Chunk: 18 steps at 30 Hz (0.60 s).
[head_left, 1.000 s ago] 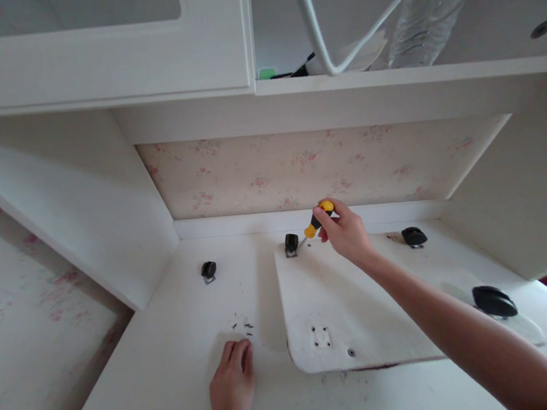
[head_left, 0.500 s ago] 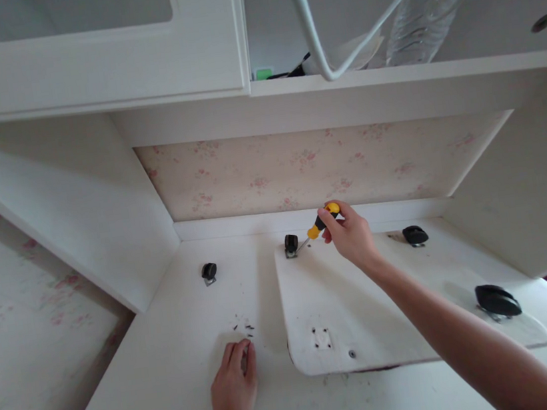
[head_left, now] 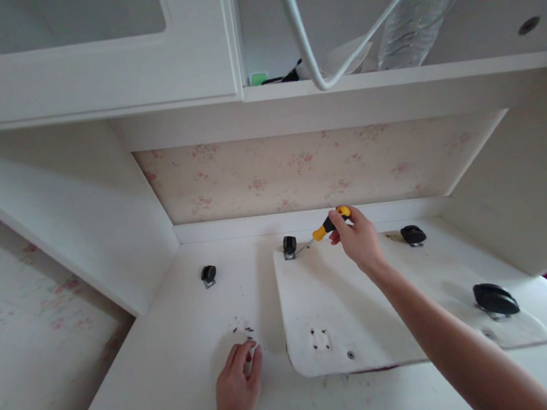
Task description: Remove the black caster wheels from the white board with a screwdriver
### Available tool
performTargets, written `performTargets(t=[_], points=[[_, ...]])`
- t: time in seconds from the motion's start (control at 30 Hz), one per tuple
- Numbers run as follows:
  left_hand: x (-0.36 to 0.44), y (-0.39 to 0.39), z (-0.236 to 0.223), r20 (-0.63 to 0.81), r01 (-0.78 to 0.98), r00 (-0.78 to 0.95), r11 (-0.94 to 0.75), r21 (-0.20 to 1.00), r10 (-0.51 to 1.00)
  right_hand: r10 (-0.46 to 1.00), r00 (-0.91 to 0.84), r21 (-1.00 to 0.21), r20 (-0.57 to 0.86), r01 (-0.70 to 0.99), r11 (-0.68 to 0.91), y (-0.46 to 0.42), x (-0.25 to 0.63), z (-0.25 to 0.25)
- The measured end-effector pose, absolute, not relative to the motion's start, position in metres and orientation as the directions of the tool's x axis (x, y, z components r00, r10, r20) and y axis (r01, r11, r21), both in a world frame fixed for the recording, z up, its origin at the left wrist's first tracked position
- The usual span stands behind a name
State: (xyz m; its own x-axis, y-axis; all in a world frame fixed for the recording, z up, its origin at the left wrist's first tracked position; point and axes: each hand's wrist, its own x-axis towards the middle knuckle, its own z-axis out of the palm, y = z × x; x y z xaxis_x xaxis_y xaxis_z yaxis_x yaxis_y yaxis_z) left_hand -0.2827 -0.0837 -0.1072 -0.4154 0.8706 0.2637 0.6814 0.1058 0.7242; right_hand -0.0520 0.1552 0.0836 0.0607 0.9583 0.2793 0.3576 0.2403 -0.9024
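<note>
My right hand (head_left: 362, 242) is closed round the yellow and black handle of a screwdriver (head_left: 324, 228). The screwdriver's thin shaft slants down to the left, its tip at the metal plate of a black caster wheel (head_left: 290, 246). That caster stands at the far left corner of a white board (head_left: 351, 302) with rounded corners. Lower left, my left hand (head_left: 237, 384) rests on the white surface, fingers curled and thumb near the index fingertip; anything between them is too small to make out. Several small dark screws (head_left: 249, 330) lie just beyond its fingertips.
Other black casters stand at the left (head_left: 209, 274), far right (head_left: 413, 235) and near right (head_left: 495, 299). Four small holes and a round metal fitting (head_left: 350, 355) mark the board. Overhead, a shelf (head_left: 388, 79) holds a plastic bottle (head_left: 413, 18); a white cable (head_left: 304, 33) hangs down.
My right hand has shifted slightly right and down with the screwdriver, whose tip stays by the caster plate. My left hand has moved slightly right at the screws. The view has shifted a little.
</note>
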Motion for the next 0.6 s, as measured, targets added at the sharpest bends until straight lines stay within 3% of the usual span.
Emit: performTargets(t=[0.07, 0.13, 0.2, 0.3, 0.47, 0.6], points=[[-0.277, -0.082, -0.104, 0.206, 0.632, -0.400, 0.106, 0.768, 0.893, 0.936, -0.041, -0.775, 0.350, 0.548, 0.314, 0.150, -0.056, 0.095], [-0.269, -0.079, -0.097, 0.144, 0.571, -0.373, 0.104, 0.814, 0.917, 0.904, -0.153, -0.550, 0.399, 0.749, 0.369, 0.146, -0.061, 0.111], [-0.259, -0.072, -0.088, 0.093, 0.501, -0.337, 0.095, 0.860, 0.937, 0.910, -0.221, -0.331, 0.350, 0.880, 0.341, 0.145, -0.067, 0.130], [-0.246, -0.057, -0.076, 0.011, 0.361, -0.277, 0.094, 0.928, 0.961, 0.930, -0.308, -0.097, 0.202, 0.938, 0.332, 0.150, -0.075, 0.157], [-0.235, -0.036, -0.077, -0.125, 0.005, -0.207, 0.128, 0.992, 0.970, 0.863, -0.504, 0.025, 0.008, 0.863, 0.504, 0.165, -0.082, 0.189], [-0.232, -0.034, -0.082, -0.174, -0.080, -0.213, 0.160, 0.984, 0.961, 0.803, -0.592, 0.057, -0.072, 0.801, 0.596, 0.170, -0.088, 0.201]])
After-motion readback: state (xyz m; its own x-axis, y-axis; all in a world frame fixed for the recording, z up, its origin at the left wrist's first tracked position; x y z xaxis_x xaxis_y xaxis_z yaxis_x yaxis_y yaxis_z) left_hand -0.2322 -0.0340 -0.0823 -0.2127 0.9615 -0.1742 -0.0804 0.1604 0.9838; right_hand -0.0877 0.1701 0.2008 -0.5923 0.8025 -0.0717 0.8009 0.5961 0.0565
